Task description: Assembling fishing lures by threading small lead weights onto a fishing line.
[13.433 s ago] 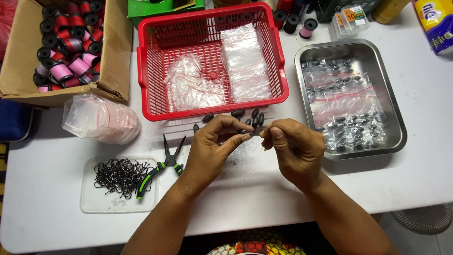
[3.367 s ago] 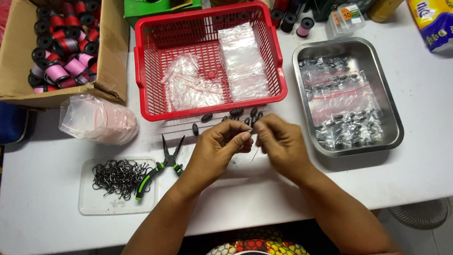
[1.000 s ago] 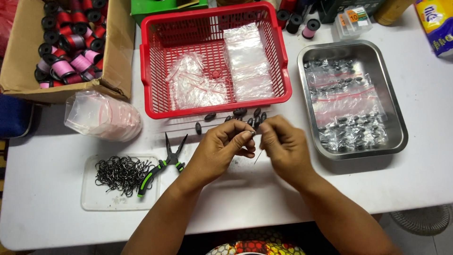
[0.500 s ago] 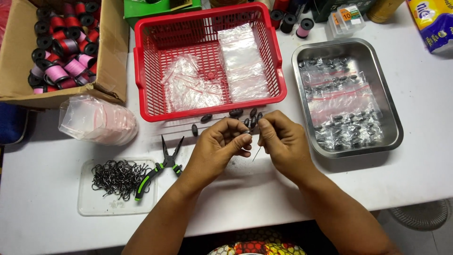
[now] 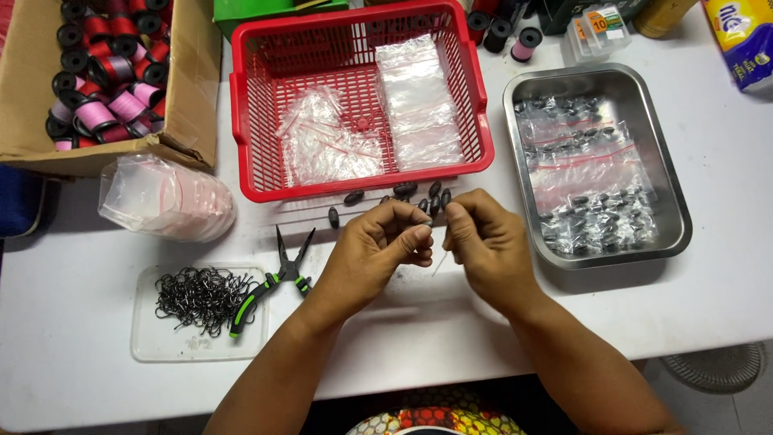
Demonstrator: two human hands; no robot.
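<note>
While filled clear bags fill the steel tray, both hands, left and right, pinch one small dark sinker; loose dark oval sinkers remain mid-frame.

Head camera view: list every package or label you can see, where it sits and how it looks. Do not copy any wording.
Printed packet: top right corner, yellow and blue, cut off.
Clear box: above the steel tray, with an orange label.
Cardboard box: top left, brown, holding thread spools.

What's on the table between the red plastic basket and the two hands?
Head view: a loose scatter of small dark oval sinkers on the white table, between the red plastic basket and the left hand and right hand.
</note>
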